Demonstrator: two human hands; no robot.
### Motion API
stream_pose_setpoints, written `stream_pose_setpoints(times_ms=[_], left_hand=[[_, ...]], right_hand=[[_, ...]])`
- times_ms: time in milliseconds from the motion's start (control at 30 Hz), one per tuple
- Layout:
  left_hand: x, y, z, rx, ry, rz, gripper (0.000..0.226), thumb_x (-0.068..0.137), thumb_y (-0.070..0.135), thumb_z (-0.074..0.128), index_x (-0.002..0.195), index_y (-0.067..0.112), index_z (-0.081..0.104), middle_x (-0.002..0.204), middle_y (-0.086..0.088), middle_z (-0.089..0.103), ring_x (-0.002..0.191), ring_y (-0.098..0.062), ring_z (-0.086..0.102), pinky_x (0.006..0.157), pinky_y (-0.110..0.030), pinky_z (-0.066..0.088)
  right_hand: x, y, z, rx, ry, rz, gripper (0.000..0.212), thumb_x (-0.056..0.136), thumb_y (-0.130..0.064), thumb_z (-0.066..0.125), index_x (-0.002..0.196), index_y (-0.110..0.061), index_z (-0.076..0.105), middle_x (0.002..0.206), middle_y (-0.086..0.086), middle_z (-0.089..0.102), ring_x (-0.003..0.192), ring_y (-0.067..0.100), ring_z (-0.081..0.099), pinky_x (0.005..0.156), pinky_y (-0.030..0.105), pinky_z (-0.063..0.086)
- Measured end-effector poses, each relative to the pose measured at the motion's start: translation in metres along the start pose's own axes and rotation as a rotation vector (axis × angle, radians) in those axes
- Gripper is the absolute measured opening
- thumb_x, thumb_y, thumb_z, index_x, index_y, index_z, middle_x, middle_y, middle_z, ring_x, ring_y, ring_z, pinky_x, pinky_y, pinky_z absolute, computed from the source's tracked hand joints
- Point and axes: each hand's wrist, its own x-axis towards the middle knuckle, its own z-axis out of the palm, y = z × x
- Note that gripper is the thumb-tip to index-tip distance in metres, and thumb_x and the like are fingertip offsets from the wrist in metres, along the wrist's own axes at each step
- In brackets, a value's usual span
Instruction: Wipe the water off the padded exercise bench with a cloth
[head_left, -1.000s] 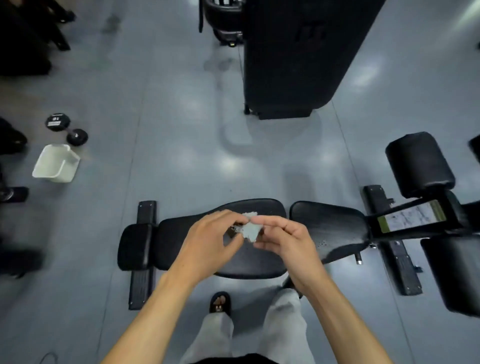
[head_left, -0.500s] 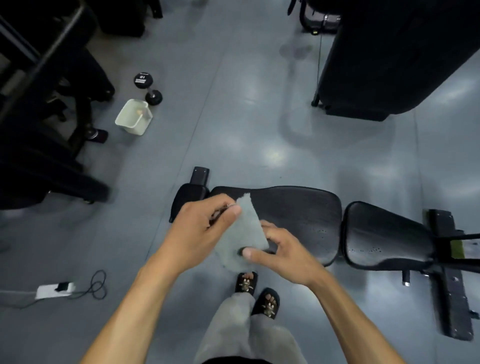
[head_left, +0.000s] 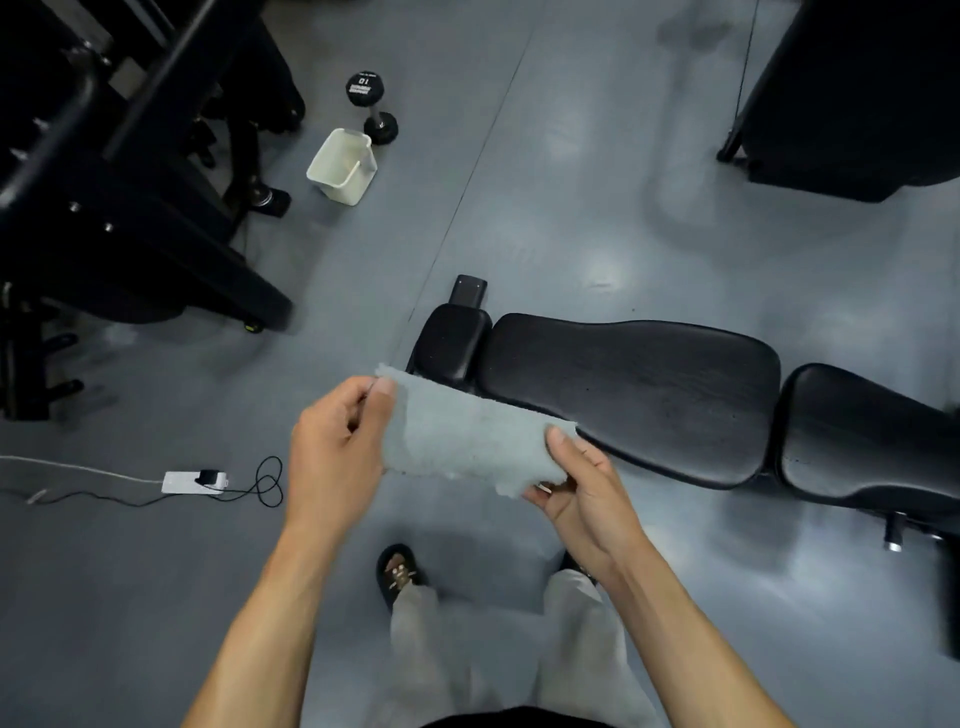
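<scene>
Grey-blue and fuzzy, the cloth (head_left: 467, 441) is stretched flat between our two hands: the left hand (head_left: 332, 457) pinches its far corner between thumb and fingers, and the right hand (head_left: 587, 493) is closed on the near edge, thumb on top. It hangs in the air just in front of the padded bench (head_left: 634, 395), not touching it. To wipe well, we judge we should lay it flat on the long pad and draw it across in overlapping passes.
</scene>
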Motion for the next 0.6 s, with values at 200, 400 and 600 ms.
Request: stream_pose_setpoints(times_ms=[200,400,600], left_hand=[[0.012,-0.090,-0.095,0.112,0.071,0.009,0.031,0.105,0.030,0.054,0.078,0.016,0.060,0.063,-0.009,0.048,0.057,-0.007,0.036,0.053,-0.026,0.031],[0.030,-0.184,-0.217,0.362,0.053,0.152,0.021,0.102,0.034,0.058,0.083,0.025,0.062,0.059,0.011,0.048,0.053,-0.011,0.040,0.055,-0.029,0.037],[0.038,-0.231,-0.256,0.460,-0.076,0.284,0.021,0.097,0.044,0.059,0.099,0.030,0.075,0.072,0.011,0.071,0.058,-0.011,0.063,0.053,-0.033,0.054]], right_hand=[[0.025,0.104,0.081,-0.372,0.163,-0.100,0.054,0.095,-0.045,0.068,0.085,0.008,0.060,0.076,0.018,0.062,0.066,0.026,0.054,0.056,0.035,0.042],[0.033,0.214,0.189,-0.570,0.144,-0.046,0.053,0.099,-0.038,0.064,0.058,-0.007,0.050,0.053,0.012,0.046,0.054,0.018,0.045,0.054,0.039,0.040],[0.036,0.272,0.269,-0.575,0.157,-0.006,0.044,0.103,-0.027,0.060,0.063,-0.017,0.045,0.049,-0.007,0.045,0.046,0.010,0.048,0.059,0.038,0.047]])
